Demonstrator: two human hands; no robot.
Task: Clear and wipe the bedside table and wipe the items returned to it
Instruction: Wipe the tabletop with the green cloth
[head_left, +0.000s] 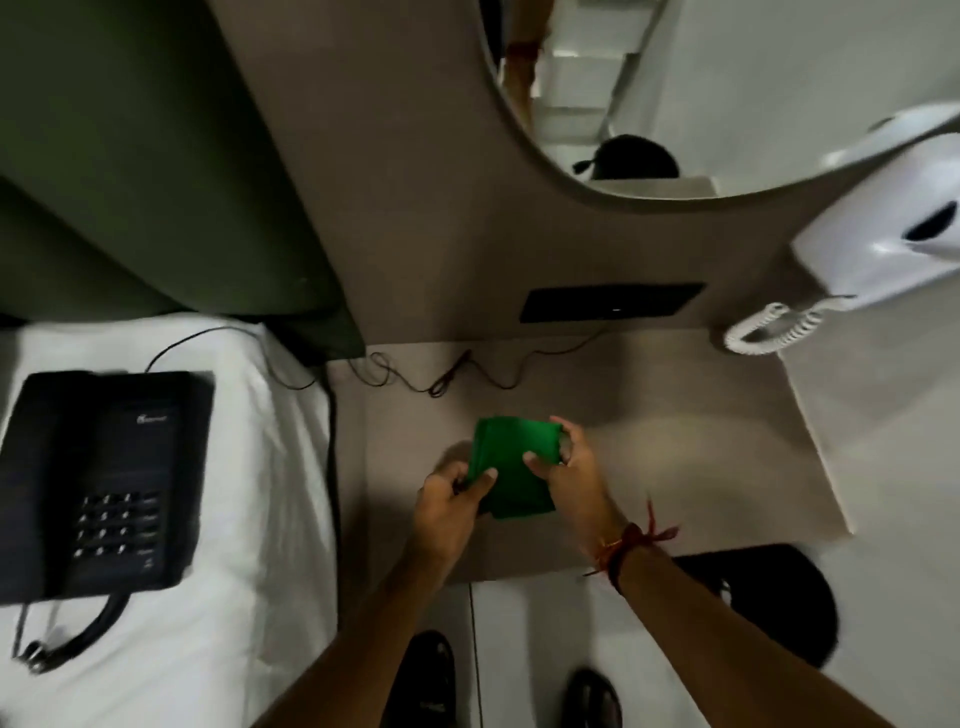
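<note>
Head view: both hands hold a folded green cloth (511, 465) just over the middle of the beige desk (701, 441). The left hand (452, 491) has its grip closed on the cloth's left edge, thumb on top; the right hand (574, 467) has its grip closed on the right edge, a red thread (636, 535) tied at its wrist. A thin black cable (457, 376) lies tangled along the desk's back edge, below a dark wall panel (610, 302). A black phone (101, 480) rests on the white bed (270, 467) to the left. A white wall phone (883, 249) hangs at the right, its coiled cord (769, 327) sagging to the desk's far corner. An oval mirror (727, 78) sits above.
</note>
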